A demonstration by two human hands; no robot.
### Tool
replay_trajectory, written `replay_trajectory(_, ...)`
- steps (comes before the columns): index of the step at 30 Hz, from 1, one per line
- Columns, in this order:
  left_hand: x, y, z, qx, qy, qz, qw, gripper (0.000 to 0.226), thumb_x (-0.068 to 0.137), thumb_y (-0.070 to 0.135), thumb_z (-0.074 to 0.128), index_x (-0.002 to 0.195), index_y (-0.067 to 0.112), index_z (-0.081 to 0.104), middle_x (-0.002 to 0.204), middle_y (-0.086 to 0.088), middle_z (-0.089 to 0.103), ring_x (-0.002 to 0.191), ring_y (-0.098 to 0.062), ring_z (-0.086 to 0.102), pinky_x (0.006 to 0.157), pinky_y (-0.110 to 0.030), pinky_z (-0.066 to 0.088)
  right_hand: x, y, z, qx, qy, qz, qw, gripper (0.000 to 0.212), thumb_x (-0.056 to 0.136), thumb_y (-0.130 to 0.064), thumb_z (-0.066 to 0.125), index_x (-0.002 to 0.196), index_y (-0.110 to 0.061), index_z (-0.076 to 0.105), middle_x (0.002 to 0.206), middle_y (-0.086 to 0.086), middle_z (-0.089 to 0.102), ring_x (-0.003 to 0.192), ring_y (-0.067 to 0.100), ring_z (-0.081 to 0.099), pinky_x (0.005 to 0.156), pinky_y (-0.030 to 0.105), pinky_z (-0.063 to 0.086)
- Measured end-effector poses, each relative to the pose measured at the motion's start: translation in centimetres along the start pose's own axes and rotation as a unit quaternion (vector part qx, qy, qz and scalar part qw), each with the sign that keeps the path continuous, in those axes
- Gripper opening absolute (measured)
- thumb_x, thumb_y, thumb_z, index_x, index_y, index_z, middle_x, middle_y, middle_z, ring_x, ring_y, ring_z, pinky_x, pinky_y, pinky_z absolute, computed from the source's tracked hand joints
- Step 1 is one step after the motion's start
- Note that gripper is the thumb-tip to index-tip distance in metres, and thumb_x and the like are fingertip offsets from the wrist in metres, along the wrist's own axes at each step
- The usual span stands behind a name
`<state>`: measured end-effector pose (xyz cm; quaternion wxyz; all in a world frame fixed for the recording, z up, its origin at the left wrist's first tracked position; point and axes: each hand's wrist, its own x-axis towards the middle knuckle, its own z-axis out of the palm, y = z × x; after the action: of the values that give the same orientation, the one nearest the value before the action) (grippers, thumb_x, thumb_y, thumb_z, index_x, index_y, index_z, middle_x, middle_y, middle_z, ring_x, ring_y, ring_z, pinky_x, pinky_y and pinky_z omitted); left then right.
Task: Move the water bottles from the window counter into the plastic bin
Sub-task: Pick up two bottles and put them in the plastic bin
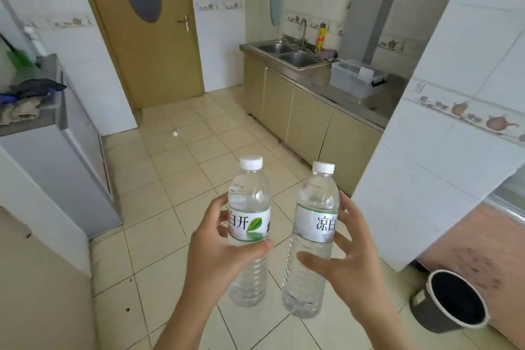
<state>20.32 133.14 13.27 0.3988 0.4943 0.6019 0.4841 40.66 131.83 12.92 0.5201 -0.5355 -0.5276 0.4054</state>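
While the plastic bin [356,78] sits apart, each hand's fingers [224,217] clasp one water bottle [249,224].

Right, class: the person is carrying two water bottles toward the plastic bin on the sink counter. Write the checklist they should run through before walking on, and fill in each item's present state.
1. Left hand has a firm hold on the left bottle: ok, fingers and thumb wrap its label.
2. Right hand holds the right bottle: ok, though the fingers look spread.
3. Both caps on: ok, white caps sit on both necks.
4. Plastic bin open to receive bottles: cannot tell; it sits on the counter beside the sink, too far to judge.
5. Floor path clear: mostly ok; a small white scrap lies on the tiles.
6. Black bucket clear of the route: ok, it stands off to the right.
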Motion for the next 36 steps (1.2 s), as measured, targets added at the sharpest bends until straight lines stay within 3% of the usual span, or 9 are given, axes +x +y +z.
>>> replay_trajectory(4,7.5,0.0,3.6,0.01,-0.016,0.008,1.0,0.082,0.038,0.036,0.09,0.11,0.051,0.056,0.095,0.023,0.072,0.086,-0.004,0.068,0.078,-0.032,0.056,7.7,1.9,-1.0,-0.01,0.026,0.004,1.0,0.107,0.05,-0.003,0.091,0.132,-0.049,0.04,0.125,-0.017,0.055,0.108,0.0,0.059,0.085,0.03,0.054)
replay_trajectory(7,13.7,0.2,6.4,0.017,-0.018,0.008,1.0,0.082,0.038,0.034,0.091,0.11,0.052,0.056,0.096,0.024,0.072,0.084,-0.002,0.068,0.079,-0.033,0.057,14.5,3.7,-1.6,-0.01,0.029,-0.004,1.0,0.106,0.051,-0.001,0.09,0.133,-0.046,0.041,0.122,-0.011,0.058,0.106,0.002,0.059,0.079,0.025,0.055)
replay_trajectory(9,17.9,0.4,8.4,0.027,-0.013,0.007,1.0,0.084,0.036,0.039,0.091,0.11,0.055,0.054,0.096,0.026,0.071,0.085,-0.002,0.068,0.079,-0.034,0.057,19.3,4.4,-2.0,-0.013,0.026,-0.014,0.999,0.105,0.051,0.0,0.09,0.134,-0.042,0.042,0.123,-0.011,0.058,0.108,-0.001,0.058,0.084,0.021,0.052)
replay_trajectory(16,31.6,2.9,14.0,0.049,-0.013,0.007,0.999,0.083,0.038,0.041,0.092,0.105,0.062,0.05,0.095,0.034,0.067,0.081,0.005,0.067,0.077,-0.032,0.055,34.3,4.5,-3.2,-0.024,0.017,-0.019,0.999,0.104,0.053,-0.002,0.089,0.134,-0.043,0.039,0.126,-0.019,0.056,0.114,-0.002,0.054,0.099,0.03,0.047)
replay_trajectory(21,40.4,3.7,17.9,0.038,-0.026,-0.003,0.999,0.09,0.036,0.042,0.091,0.115,0.053,0.051,0.098,0.018,0.073,0.084,-0.002,0.07,0.082,-0.042,0.059,43.1,5.6,-4.1,-0.026,0.032,-0.021,0.999,0.102,0.053,-0.003,0.089,0.129,-0.05,0.041,0.127,-0.017,0.057,0.115,0.009,0.058,0.095,0.045,0.051)
replay_trajectory(24,46.2,3.6,20.4,0.04,-0.048,-0.004,0.998,0.089,0.033,0.043,0.091,0.112,0.055,0.051,0.094,0.021,0.073,0.078,0.001,0.069,0.079,-0.04,0.059,48.7,7.2,-4.6,-0.016,0.051,-0.002,0.999,0.104,0.051,-0.004,0.09,0.13,-0.051,0.041,0.129,-0.013,0.057,0.113,0.017,0.061,0.091,0.051,0.052)
replay_trajectory(28,55.0,3.6,23.9,0.042,-0.091,0.0,0.995,0.087,0.033,0.043,0.09,0.11,0.056,0.051,0.093,0.021,0.072,0.077,0.002,0.069,0.078,-0.039,0.06,56.5,8.6,-4.8,-0.017,0.092,0.007,0.996,0.104,0.052,0.001,0.089,0.129,-0.05,0.042,0.122,-0.017,0.059,0.104,0.006,0.064,0.088,0.044,0.055)
replay_trajectory(31,62.1,4.6,26.4,0.055,-0.131,0.014,0.99,0.086,0.035,0.043,0.09,0.111,0.053,0.051,0.096,0.018,0.072,0.078,0.002,0.069,0.078,-0.04,0.06,62.6,9.1,-5.3,-0.025,0.115,0.012,0.993,0.104,0.052,0.003,0.089,0.131,-0.044,0.041,0.123,-0.015,0.058,0.098,-0.007,0.062,0.072,0.02,0.055)
replay_trajectory(36,72.5,7.8,31.1,0.07,-0.199,0.056,0.976,0.086,0.039,0.042,0.089,0.116,0.051,0.051,0.097,0.024,0.071,0.083,0.003,0.068,0.08,-0.037,0.059,71.5,9.8,-6.6,-0.035,0.175,0.003,0.984,0.105,0.051,0.001,0.09,0.133,-0.042,0.041,0.126,-0.015,0.056,0.104,-0.007,0.058,0.071,0.006,0.049)
